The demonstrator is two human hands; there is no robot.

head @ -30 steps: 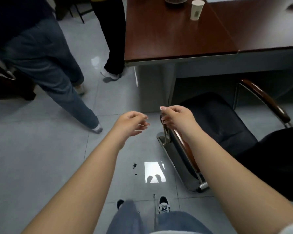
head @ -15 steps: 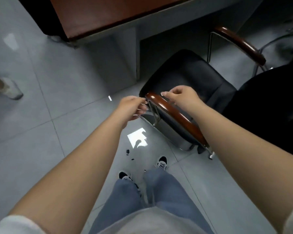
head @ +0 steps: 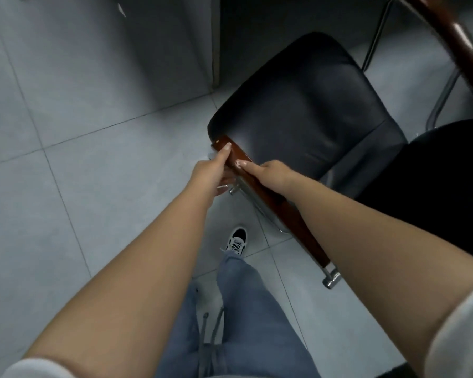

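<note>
Both hands on the near armrest of the chair, which stands on the tiled floor just right of the person's shoe. Left hand grips the armrest's front end: thumb laid on top, fingers curled underneath beside the metal frame. Right hand sits just behind it with one digit flat along the wood; its other fingers drop over the seat side and are hidden, so I cannot tell whether it clamps or only rests. Risks, as judged: the polished wood looks slick, so a one-sided pull could let the hands slide off the end. With both hands on one arm, lifting or dragging would likely tip or swivel the chair rather than move it squarely. The left fingers under the rail could get pinched against the frame. The near foot is close to the chair's path. Hard to read: the chair's base and legs are out of sight, the far armrest is cut by the frame edge, and the dark mass at right is not identifiable.
</note>
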